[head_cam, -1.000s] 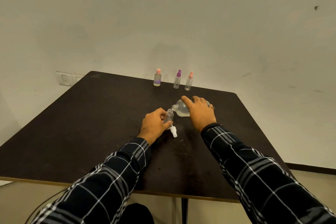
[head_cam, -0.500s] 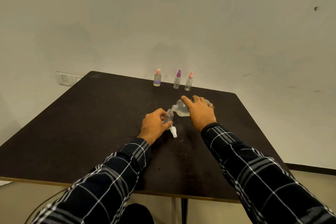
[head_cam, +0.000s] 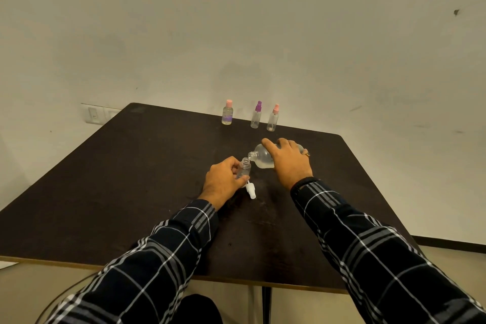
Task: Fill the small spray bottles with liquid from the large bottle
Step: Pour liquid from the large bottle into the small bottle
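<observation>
1. Head view, your left hand (head_cam: pixel 223 179): its fingers and thumb are curled round the small clear plastic spray bottle (head_cam: pixel 244 168). This bottle stands upright and uncapped near the middle of the dark brown square table (head_cam: pixel 131 179).
2. Your right hand (head_cam: pixel 289 163) grips the large clear plastic bottle (head_cam: pixel 261 160) from above, with the forefinger stretched along its shoulder. That bottle is tipped onto its side with its neck pointing left. Its mouth is just above and beside the small bottle's open mouth. Clear liquid sits in its lower side; whether any is flowing cannot be told.
3. The white plastic spray-pump top (head_cam: pixel 251 190) lies on the table just beside your left thumb, close to the small bottle's foot.
4. Three more bottles stand upright in a row along the far edge, well apart from your hands:
   - the pink-capped clear bottle with a purple label (head_cam: pixel 227 113)
   - the purple-sprayer clear bottle (head_cam: pixel 256 116)
   - the pink-sprayer clear bottle (head_cam: pixel 273 119)
5. A gold ring (head_cam: pixel 307 154) shows on your right hand, and a white switch plate (head_cam: pixel 94 113) sits on the wall beyond the table's left corner.
</observation>
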